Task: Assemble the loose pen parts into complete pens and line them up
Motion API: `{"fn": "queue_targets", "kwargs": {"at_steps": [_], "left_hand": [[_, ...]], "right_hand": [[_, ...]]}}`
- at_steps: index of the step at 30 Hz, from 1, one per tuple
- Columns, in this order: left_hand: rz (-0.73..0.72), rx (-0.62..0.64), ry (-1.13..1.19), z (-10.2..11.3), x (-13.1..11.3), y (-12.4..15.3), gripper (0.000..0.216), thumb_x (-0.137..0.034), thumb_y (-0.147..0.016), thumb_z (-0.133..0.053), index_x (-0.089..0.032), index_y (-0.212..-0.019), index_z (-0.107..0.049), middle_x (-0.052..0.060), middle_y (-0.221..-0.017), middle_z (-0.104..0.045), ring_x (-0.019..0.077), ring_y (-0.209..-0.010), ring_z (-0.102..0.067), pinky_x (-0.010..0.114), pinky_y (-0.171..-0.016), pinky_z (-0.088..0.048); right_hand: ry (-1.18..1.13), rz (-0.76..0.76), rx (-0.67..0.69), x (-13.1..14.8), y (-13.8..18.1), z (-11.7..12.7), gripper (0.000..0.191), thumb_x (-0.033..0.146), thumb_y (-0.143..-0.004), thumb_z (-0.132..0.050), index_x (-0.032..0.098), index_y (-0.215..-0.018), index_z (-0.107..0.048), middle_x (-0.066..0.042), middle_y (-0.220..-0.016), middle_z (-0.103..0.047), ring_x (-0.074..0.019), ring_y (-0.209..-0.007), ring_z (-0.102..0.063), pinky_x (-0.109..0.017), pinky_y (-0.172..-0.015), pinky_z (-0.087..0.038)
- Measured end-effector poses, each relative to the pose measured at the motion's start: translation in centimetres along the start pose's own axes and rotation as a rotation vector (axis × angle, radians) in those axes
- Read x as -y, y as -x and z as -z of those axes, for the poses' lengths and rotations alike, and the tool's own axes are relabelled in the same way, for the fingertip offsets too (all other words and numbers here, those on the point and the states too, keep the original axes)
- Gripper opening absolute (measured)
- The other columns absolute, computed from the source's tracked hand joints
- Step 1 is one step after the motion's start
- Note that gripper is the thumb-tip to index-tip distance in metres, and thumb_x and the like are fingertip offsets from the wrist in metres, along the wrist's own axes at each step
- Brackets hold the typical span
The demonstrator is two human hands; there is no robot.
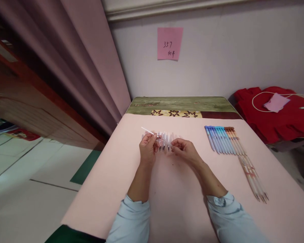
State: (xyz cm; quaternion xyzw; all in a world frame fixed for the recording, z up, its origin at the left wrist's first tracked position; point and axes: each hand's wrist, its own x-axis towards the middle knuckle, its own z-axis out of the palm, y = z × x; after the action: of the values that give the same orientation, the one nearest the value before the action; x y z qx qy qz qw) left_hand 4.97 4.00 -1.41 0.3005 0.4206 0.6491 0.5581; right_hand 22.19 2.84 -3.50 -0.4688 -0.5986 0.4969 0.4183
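My left hand [147, 150] is closed in a pinch around a thin white pen refill [147, 130], whose pale end sticks out to the upper left. To its right, my right hand [185, 150] has its fingertips pressed together on a small translucent piece [169, 144], too blurred to name surely. The two hands are close to each other, low over the table. Behind and between them lies a row of several clear refills [163, 145] with dark tips, partly covered by my fingers.
Several pens [220, 140] with blue, purple and brown tops lie side by side on the right of the pink-covered table [177, 202]. More pale pens [253, 179] lie nearer me. Beyond the right edge is a red cloth [281, 118] with a white cable; a curtain [91, 50] hangs left.
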Motion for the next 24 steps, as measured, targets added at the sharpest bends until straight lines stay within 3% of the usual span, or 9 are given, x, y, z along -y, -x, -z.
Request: {"fn": "queue_targets", "kwargs": {"at_steps": [8, 14, 19, 21, 24], "left_hand": [[0.03, 0.04, -0.04, -0.3, 0.1, 0.2, 0.033, -0.037, -0.068, -0.081, -0.015, -0.08, -0.059, 0.005, -0.079, -0.072, 0.005, -0.044, -0.051, 0.017, -0.036, -0.024], [0.065, 0.121, -0.092, -0.2, 0.1, 0.4, 0.03, -0.036, -0.069, -0.079, -0.015, -0.078, -0.061, 0.006, -0.084, -0.073, 0.0057, -0.047, -0.051, 0.018, -0.038, -0.027], [0.069, 0.217, -0.13, -0.3, 0.1, 0.5, 0.026, -0.036, -0.07, -0.078, -0.016, -0.082, -0.066, 0.002, -0.071, -0.067, 0.0058, -0.046, -0.047, 0.018, -0.04, -0.027], [0.018, 0.179, -0.153, -0.2, 0.0, 0.3, 0.029, -0.039, -0.073, -0.075, -0.016, -0.089, -0.068, 0.003, -0.076, -0.069, 0.0061, -0.047, -0.048, 0.019, -0.04, -0.027], [-0.174, -0.056, -0.203, 1.0, -0.5, -0.4, 0.03, -0.043, -0.079, -0.067, -0.015, -0.089, -0.069, 0.005, -0.079, -0.069, 0.0058, -0.047, -0.046, 0.019, -0.042, -0.03]], "right_hand": [[-0.033, 0.011, 0.008, -0.3, -0.1, -0.4, 0.016, 0.033, -0.079, -0.067, 0.02, -0.087, -0.067, -0.001, -0.072, -0.066, -0.0123, -0.058, -0.056, -0.024, -0.055, -0.045], [-0.194, 0.014, 0.019, -0.4, -0.2, -0.9, 0.02, 0.037, -0.079, -0.071, 0.019, -0.088, -0.068, -0.001, -0.076, -0.068, -0.0131, -0.063, -0.061, -0.025, -0.06, -0.048], [-0.329, 0.016, -0.001, -0.1, -0.2, -1.1, 0.023, 0.038, -0.076, -0.076, 0.019, -0.087, -0.07, -0.001, -0.075, -0.07, -0.0131, -0.065, -0.062, -0.026, -0.064, -0.049], [-0.396, -0.016, -0.04, 0.1, -0.2, -0.9, 0.025, 0.04, -0.075, -0.077, 0.019, -0.088, -0.072, -0.002, -0.075, -0.071, -0.0137, -0.067, -0.063, -0.026, -0.064, -0.049], [-0.516, -0.1, -0.129, 0.2, -0.3, -0.6, 0.03, 0.043, -0.073, -0.078, 0.019, -0.09, -0.074, -0.005, -0.08, -0.074, -0.015, -0.07, -0.066, -0.026, -0.065, -0.05]]}}
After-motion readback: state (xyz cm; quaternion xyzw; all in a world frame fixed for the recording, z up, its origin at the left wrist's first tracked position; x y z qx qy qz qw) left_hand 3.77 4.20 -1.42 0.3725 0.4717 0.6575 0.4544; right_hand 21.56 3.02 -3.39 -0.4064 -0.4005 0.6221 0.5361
